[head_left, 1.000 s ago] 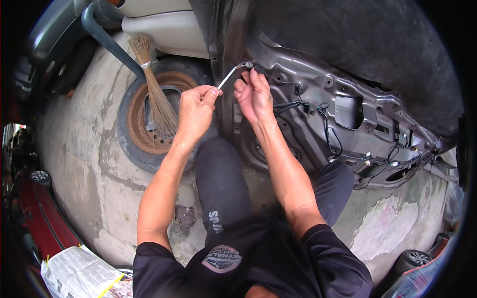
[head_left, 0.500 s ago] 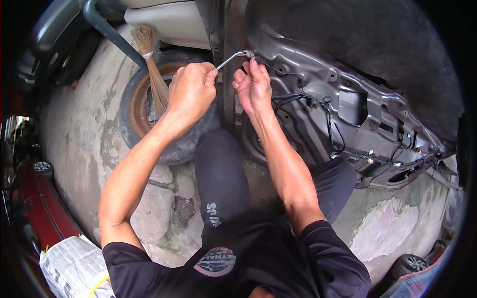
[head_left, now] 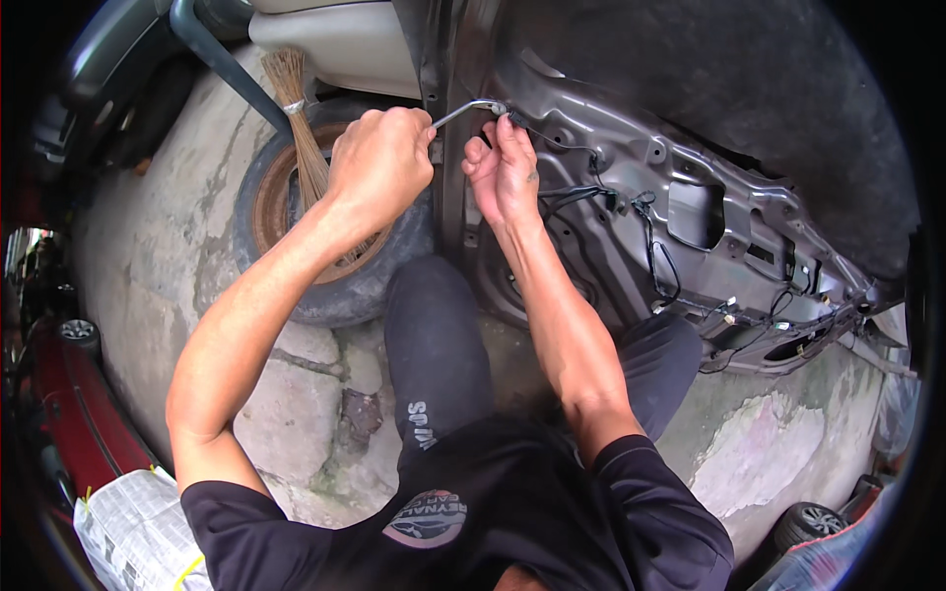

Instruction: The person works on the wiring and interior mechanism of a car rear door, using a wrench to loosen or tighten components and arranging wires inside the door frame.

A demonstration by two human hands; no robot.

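A bent metal wrench [head_left: 463, 110] reaches to the upper edge of a bare grey car door panel [head_left: 690, 197] with black wires hanging across it. My left hand [head_left: 379, 163] is closed around the wrench's handle. My right hand [head_left: 501, 169] sits just right of it, fingers pinched at the wrench's head where it meets the door. What the head sits on is hidden by my fingers. My dark-trousered knee [head_left: 434, 335] is below both hands.
An old tyre [head_left: 296, 246] lies on the concrete floor at left with a straw broom [head_left: 301, 128] leaning over it. A newspaper-wrapped bundle [head_left: 138, 532] lies at lower left beside a red vehicle part [head_left: 69, 404]. Another small wheel [head_left: 808, 522] is at lower right.
My left hand has swung the wrench handle upward and to the right, closer to my right hand. The right hand stayed at the wrench head on the door.
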